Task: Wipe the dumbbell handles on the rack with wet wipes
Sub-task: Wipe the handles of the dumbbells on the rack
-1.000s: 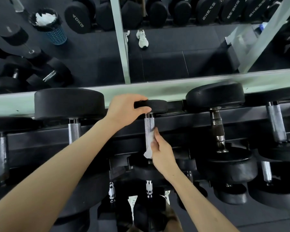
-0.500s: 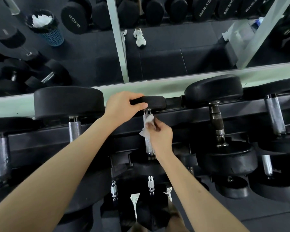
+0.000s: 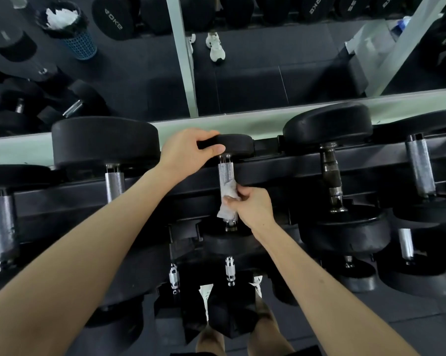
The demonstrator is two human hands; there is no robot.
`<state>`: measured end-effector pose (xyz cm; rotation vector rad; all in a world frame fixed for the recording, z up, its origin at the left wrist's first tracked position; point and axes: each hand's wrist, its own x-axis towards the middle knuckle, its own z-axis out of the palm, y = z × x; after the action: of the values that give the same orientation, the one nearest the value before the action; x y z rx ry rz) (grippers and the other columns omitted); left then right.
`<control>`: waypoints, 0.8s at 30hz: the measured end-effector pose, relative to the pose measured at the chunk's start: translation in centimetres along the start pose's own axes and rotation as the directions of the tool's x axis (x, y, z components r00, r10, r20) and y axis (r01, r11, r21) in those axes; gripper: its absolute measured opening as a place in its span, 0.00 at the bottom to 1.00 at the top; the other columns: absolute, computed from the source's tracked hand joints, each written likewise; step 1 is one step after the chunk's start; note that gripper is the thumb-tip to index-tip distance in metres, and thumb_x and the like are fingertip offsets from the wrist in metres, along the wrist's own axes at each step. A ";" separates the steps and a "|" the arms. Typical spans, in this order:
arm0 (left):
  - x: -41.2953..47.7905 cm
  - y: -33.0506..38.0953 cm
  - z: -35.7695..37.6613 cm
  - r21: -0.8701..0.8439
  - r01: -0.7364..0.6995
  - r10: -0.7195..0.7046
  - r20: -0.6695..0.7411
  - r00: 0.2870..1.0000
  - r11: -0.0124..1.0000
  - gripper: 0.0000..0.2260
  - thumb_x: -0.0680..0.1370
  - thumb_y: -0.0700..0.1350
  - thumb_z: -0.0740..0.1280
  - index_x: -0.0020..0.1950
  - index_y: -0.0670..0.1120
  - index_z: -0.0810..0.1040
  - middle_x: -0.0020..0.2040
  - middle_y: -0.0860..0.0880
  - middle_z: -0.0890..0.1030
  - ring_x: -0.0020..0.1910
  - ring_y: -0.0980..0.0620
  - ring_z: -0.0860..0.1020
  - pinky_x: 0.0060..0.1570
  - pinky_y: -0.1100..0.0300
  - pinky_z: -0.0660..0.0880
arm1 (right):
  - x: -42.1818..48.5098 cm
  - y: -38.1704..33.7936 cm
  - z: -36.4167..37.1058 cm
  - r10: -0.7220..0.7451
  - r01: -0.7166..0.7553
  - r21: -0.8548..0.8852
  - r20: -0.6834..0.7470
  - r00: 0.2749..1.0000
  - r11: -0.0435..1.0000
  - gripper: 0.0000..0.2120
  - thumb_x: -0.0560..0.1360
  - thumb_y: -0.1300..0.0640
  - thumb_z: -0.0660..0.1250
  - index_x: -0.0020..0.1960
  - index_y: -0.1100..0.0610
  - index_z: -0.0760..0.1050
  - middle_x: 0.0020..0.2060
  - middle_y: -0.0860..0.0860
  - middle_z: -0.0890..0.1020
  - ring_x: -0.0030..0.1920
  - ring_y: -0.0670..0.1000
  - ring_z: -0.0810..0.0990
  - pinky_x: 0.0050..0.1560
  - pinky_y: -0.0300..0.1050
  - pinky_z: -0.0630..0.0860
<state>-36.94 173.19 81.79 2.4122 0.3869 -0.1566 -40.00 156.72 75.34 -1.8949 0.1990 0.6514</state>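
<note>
At the centre of the frame our left hand (image 3: 188, 150) curls around the small black far head (image 3: 238, 147) of a dumbbell lying on the rack (image 3: 268, 170), fingers over its top and thumb on its near face. Its knurled steel handle (image 3: 225, 173) runs almost straight up and down the frame, one end pointing to the mirror (image 3: 242, 83) above and the other to the near head (image 3: 229, 242) below. Our right hand (image 3: 252, 206) grips the lower half of that handle with the white wet wipe (image 3: 228, 194) bunched between fingers and steel, a corner hanging out at the fist's lower left.
</note>
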 end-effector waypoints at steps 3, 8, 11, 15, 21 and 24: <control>-0.1 -0.1 -0.3 -0.017 0.000 0.000 -0.006 1.000 1.000 0.18 0.74 0.54 0.69 0.63 0.53 0.77 0.62 0.55 0.78 0.63 0.56 0.73 0.58 0.63 0.67 | -0.7 1.4 -0.6 0.011 0.003 -0.192 0.069 0.998 0.981 0.12 0.69 0.56 0.74 0.49 0.61 0.82 0.41 0.56 0.85 0.42 0.51 0.83 0.48 0.48 0.77; -0.2 -0.4 -0.7 -0.025 0.022 -0.022 0.005 1.000 0.999 0.19 0.73 0.54 0.70 0.64 0.53 0.76 0.64 0.55 0.77 0.64 0.55 0.73 0.60 0.62 0.66 | -1.1 1.7 -1.0 0.011 0.068 -0.462 0.166 0.986 0.885 0.16 0.67 0.53 0.75 0.29 0.61 0.74 0.23 0.51 0.69 0.25 0.46 0.64 0.28 0.41 0.61; -0.1 -0.4 -0.9 0.009 0.019 -0.019 0.025 1.000 1.000 0.19 0.73 0.56 0.69 0.64 0.55 0.76 0.63 0.56 0.78 0.63 0.55 0.73 0.58 0.62 0.67 | -0.2 0.5 -0.8 0.028 -0.013 -0.126 0.121 0.992 0.992 0.06 0.67 0.60 0.75 0.39 0.62 0.81 0.32 0.53 0.80 0.34 0.48 0.77 0.40 0.50 0.77; -0.4 -0.4 -0.5 0.091 -0.064 0.065 -0.004 0.998 0.994 0.21 0.73 0.56 0.69 0.66 0.55 0.74 0.63 0.56 0.77 0.64 0.54 0.73 0.63 0.63 0.64 | 0.7 -0.8 -0.6 0.025 -0.063 0.283 0.134 0.991 0.957 0.08 0.70 0.67 0.72 0.48 0.59 0.80 0.43 0.54 0.83 0.42 0.48 0.82 0.45 0.39 0.79; -0.7 -1.7 1.1 0.190 -0.304 0.328 -0.114 0.938 0.934 0.21 0.72 0.51 0.71 0.65 0.52 0.76 0.54 0.50 0.83 0.42 0.48 0.80 0.70 0.42 0.62 | 1.3 -0.3 -0.9 0.042 -0.147 0.365 0.282 0.958 0.919 0.08 0.73 0.67 0.69 0.48 0.57 0.79 0.40 0.50 0.83 0.41 0.47 0.82 0.45 0.40 0.78; -0.5 -1.7 1.1 0.201 -0.334 0.363 -0.131 0.923 0.921 0.20 0.72 0.49 0.71 0.64 0.51 0.77 0.52 0.50 0.83 0.45 0.48 0.81 0.65 0.42 0.68 | 1.4 -0.8 -0.3 0.047 -0.137 0.397 0.228 0.972 0.907 0.06 0.73 0.70 0.68 0.45 0.61 0.78 0.36 0.52 0.80 0.37 0.48 0.80 0.38 0.37 0.77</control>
<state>-38.00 173.64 80.03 2.6320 0.0078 0.1789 -38.37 157.04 75.31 -1.4054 0.2662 0.8042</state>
